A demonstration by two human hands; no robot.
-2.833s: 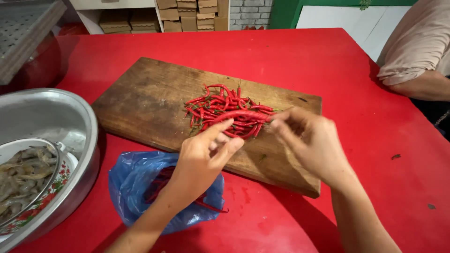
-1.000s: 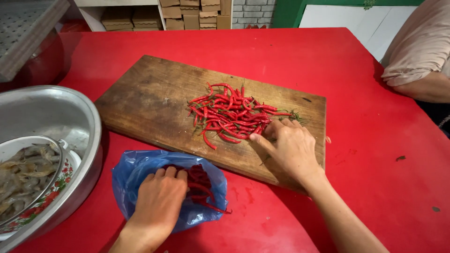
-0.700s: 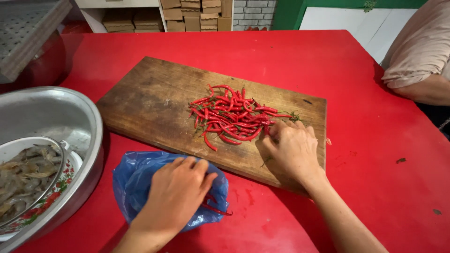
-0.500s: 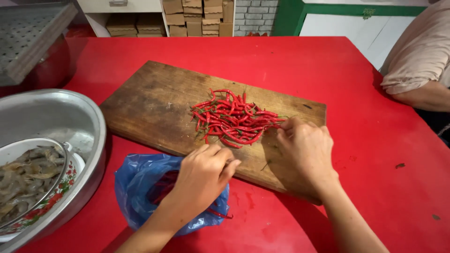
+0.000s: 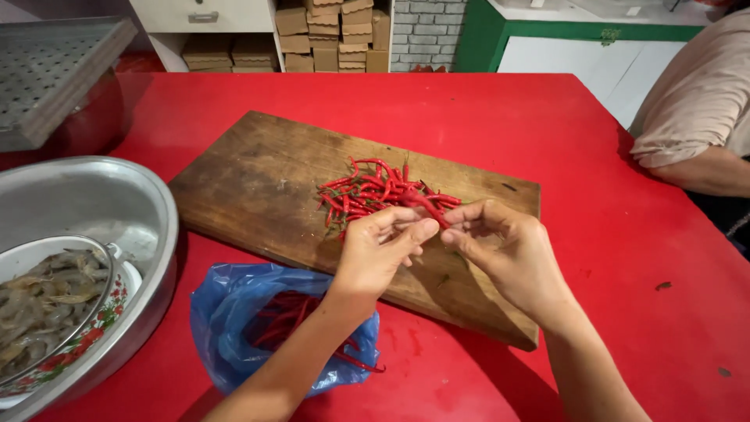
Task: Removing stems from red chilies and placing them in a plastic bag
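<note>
I pinch one red chili [image 5: 428, 209] between both hands: my left hand [image 5: 380, 248] clamps its near end, my right hand [image 5: 504, 252] grips the other. It hangs just above the cutting board [image 5: 258, 187], with the chili pile [image 5: 367, 192] right behind my grip. Half a second ago my left hand was rising from the blue bag [image 5: 234, 324], now below-left of the grip. The metal basin [image 5: 117, 211] sits far left.

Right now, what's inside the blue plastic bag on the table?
The blue plastic bag holds red chillies, some poking out of its mouth. The left forearm covers part of it, so the rest stays unseen.
</note>
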